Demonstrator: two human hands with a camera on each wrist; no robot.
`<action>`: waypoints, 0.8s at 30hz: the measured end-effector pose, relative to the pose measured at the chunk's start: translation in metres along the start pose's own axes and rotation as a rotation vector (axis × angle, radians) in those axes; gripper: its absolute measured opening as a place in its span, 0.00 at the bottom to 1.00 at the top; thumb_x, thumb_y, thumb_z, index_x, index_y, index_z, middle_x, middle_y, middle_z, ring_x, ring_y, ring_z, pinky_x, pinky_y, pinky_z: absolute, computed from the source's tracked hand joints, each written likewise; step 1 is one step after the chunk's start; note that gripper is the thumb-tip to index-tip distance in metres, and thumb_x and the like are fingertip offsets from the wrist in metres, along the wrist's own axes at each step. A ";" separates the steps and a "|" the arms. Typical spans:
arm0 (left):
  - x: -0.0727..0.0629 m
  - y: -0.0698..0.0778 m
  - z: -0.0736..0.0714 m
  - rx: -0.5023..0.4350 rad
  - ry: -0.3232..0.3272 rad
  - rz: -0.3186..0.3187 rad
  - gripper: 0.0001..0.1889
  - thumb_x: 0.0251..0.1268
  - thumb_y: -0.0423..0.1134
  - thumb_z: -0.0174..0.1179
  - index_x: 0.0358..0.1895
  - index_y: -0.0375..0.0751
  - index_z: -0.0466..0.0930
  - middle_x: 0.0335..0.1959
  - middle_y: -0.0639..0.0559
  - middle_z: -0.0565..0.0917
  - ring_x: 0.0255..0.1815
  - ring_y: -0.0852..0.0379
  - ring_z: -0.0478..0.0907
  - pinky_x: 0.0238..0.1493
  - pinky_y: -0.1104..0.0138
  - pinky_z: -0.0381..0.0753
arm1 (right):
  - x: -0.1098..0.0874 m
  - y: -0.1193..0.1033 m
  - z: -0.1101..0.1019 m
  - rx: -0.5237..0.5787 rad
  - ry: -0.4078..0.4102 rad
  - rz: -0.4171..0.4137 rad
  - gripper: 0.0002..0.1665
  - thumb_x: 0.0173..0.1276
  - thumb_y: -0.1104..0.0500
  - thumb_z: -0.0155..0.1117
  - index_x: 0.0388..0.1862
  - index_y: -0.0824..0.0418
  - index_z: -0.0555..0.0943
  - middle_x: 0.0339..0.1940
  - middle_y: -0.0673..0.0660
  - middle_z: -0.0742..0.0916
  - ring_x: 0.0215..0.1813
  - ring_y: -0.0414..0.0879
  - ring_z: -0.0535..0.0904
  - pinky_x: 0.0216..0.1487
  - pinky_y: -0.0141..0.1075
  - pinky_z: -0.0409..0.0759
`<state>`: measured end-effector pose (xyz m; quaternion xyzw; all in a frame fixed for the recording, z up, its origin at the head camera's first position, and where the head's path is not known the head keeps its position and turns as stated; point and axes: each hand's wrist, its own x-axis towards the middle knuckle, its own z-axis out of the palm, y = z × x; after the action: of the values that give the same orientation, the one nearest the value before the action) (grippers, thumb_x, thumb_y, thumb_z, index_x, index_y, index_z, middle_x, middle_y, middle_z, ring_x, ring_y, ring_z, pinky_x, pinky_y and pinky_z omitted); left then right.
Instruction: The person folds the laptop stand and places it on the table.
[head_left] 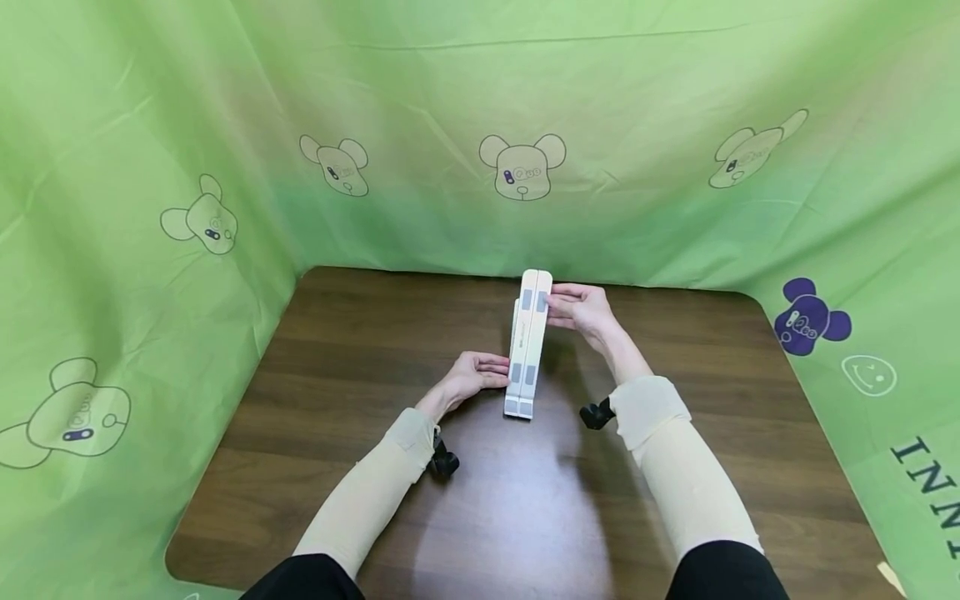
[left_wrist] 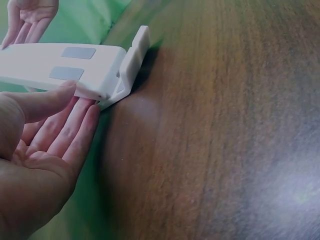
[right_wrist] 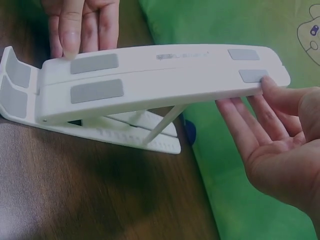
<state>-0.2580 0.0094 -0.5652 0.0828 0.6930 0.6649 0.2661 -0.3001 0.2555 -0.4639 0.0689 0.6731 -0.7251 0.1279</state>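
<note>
Over the brown tabletop [head_left: 360,350], held both sleeved arms [head_left: 367,492] out toward the far edge; gripped the white stand [head_left: 527,342] near that edge's middle, pinching its far end with the right hand [head_left: 588,312], near end with the left hand [head_left: 465,379].

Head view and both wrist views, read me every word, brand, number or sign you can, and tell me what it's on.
"INNI", cut off at the head view's edge: on the green cloth.
Smiley face, no words: same cloth.
Lettering on the outlined animal heads and the purple head: too small to read.
Lettering on the white stand: too blurred to read.
</note>
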 end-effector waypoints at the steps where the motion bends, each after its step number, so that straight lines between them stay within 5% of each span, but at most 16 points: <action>1: 0.000 0.000 -0.001 0.005 0.001 0.000 0.24 0.73 0.22 0.67 0.69 0.21 0.80 0.64 0.26 0.87 0.57 0.54 0.90 0.61 0.69 0.89 | 0.000 0.000 0.001 0.003 0.005 0.001 0.35 0.82 0.70 0.63 0.81 0.80 0.64 0.31 0.41 0.94 0.36 0.37 0.93 0.48 0.32 0.94; 8: 0.002 0.000 -0.007 -0.002 -0.002 -0.013 0.23 0.73 0.22 0.67 0.70 0.21 0.80 0.64 0.26 0.87 0.54 0.58 0.89 0.60 0.71 0.89 | 0.000 0.001 0.004 0.017 0.024 -0.006 0.33 0.81 0.70 0.64 0.79 0.80 0.66 0.31 0.43 0.94 0.35 0.37 0.93 0.51 0.36 0.94; 16: -0.001 0.002 -0.013 0.023 -0.024 0.010 0.24 0.74 0.23 0.67 0.70 0.23 0.80 0.64 0.29 0.88 0.63 0.50 0.90 0.65 0.66 0.88 | -0.003 0.001 0.005 0.055 0.042 -0.008 0.27 0.80 0.71 0.64 0.74 0.78 0.71 0.29 0.45 0.94 0.33 0.39 0.93 0.54 0.40 0.94; 21: -0.003 0.005 -0.016 0.036 -0.035 0.024 0.23 0.74 0.24 0.67 0.70 0.24 0.80 0.63 0.32 0.89 0.62 0.53 0.90 0.65 0.68 0.88 | -0.007 0.001 0.004 0.091 0.051 -0.021 0.09 0.79 0.72 0.65 0.54 0.66 0.82 0.29 0.47 0.94 0.32 0.41 0.93 0.52 0.40 0.95; 24: -0.002 0.006 -0.018 0.030 -0.023 -0.002 0.23 0.75 0.24 0.66 0.71 0.24 0.80 0.66 0.30 0.87 0.66 0.49 0.88 0.68 0.66 0.87 | -0.009 0.003 0.002 0.122 0.052 -0.021 0.10 0.79 0.73 0.65 0.42 0.59 0.85 0.29 0.49 0.94 0.32 0.42 0.93 0.52 0.41 0.95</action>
<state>-0.2665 -0.0064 -0.5596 0.0937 0.6998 0.6533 0.2735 -0.2902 0.2543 -0.4640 0.0884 0.6314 -0.7640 0.0984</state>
